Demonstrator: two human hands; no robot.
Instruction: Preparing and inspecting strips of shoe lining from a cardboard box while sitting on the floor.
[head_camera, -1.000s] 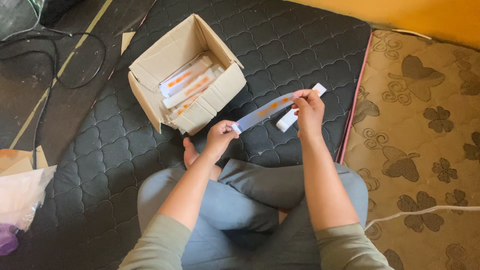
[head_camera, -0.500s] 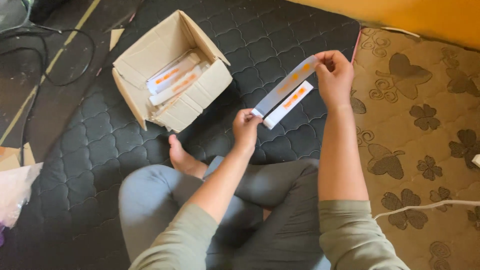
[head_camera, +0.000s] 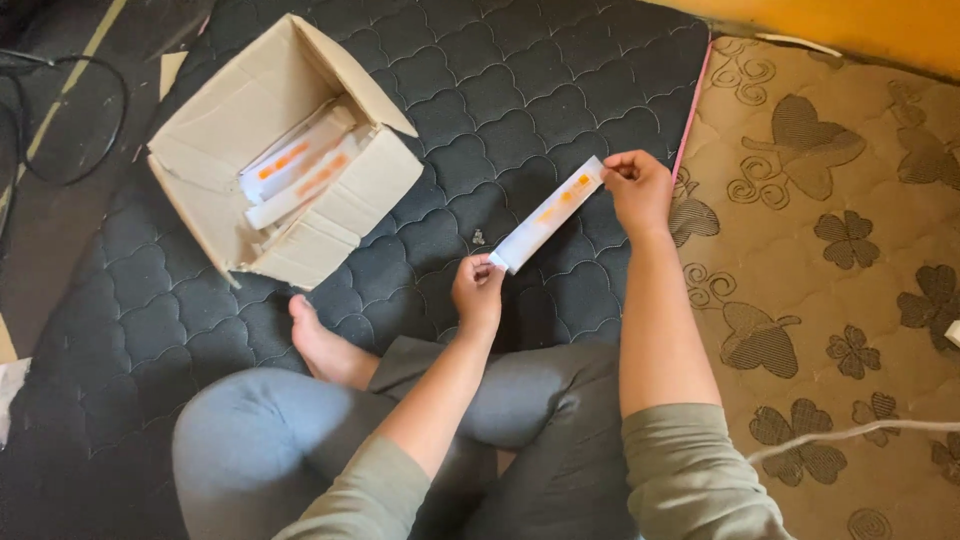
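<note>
long white carton (head_camera: 548, 214), orange markings, tilted, held at both ends

Home, prob. bedroom floor — quilted dark mattress (head_camera: 520, 90), floral brown mat (head_camera: 850, 250), cardboard box (head_camera: 215, 170).

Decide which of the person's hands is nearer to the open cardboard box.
Left. The left hand holds the long white packet's lower end, just right of the cardboard box; the right hand holds the far end, further away.
</note>
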